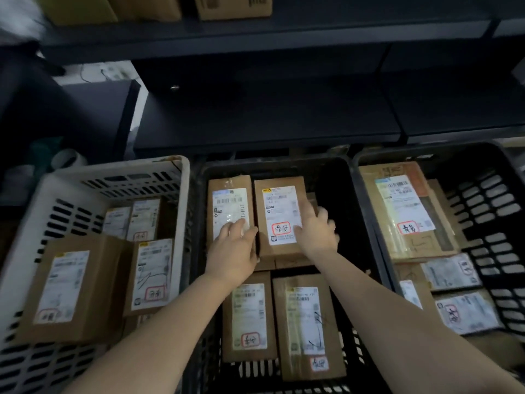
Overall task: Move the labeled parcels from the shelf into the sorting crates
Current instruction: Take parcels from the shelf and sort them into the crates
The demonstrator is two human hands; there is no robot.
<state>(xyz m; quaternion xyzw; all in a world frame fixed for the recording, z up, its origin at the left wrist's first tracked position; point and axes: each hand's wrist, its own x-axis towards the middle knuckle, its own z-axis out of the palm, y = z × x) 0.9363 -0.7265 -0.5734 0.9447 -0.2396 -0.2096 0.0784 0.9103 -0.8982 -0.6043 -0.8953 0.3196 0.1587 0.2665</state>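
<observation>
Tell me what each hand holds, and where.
The right hand grips the right far parcel by its right edge; the left hand only rests flat on the left far parcel.

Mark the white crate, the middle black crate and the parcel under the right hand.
white crate (185, 194), head view, right rim.
middle black crate (272, 164), head view, far rim.
parcel (279, 206), head view, its label.

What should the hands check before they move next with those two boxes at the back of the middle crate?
1. Left hand lies flat on back-left parcel: ok.
2. Right hand hold on back-right parcel: cannot tell, fingers blurred.
3. Both parcels sit label-up inside middle crate: ok.
4. Lower end of the back-left label: cannot tell, hand covers it.
5. More boxes on the top shelf: ok.
</observation>
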